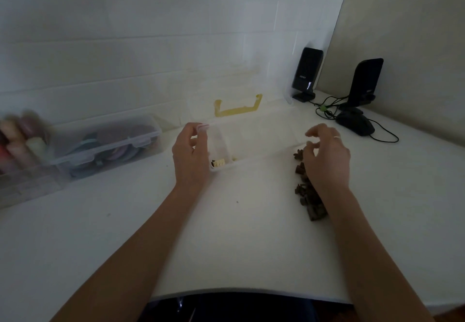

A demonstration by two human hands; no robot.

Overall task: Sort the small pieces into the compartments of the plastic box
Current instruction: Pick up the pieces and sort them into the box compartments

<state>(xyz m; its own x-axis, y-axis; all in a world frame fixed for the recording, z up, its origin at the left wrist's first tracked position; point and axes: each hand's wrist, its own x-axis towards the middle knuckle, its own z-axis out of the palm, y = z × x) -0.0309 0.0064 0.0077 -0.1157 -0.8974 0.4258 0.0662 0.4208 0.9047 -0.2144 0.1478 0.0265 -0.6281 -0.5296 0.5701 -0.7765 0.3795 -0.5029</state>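
A clear plastic box (256,143) with compartments lies open on the white table, its lid with a yellow handle (237,107) leaning back against the wall. My left hand (191,155) grips the box's left end, thumb and fingers on its rim. A small yellow piece (220,163) and a dark one lie in the left front compartment. A row of small dark brown pieces (305,190) lies on the table right of the box. My right hand (327,155) hovers over that row with fingers loosely curled; I see nothing in it.
A clear latched container (105,143) of coloured round items stands at the left, with blurred spools (22,140) beside it. Two black speakers (305,73) (364,82), a black mouse (356,122) and cables sit at the back right. The table's front edge (251,292) is near me.
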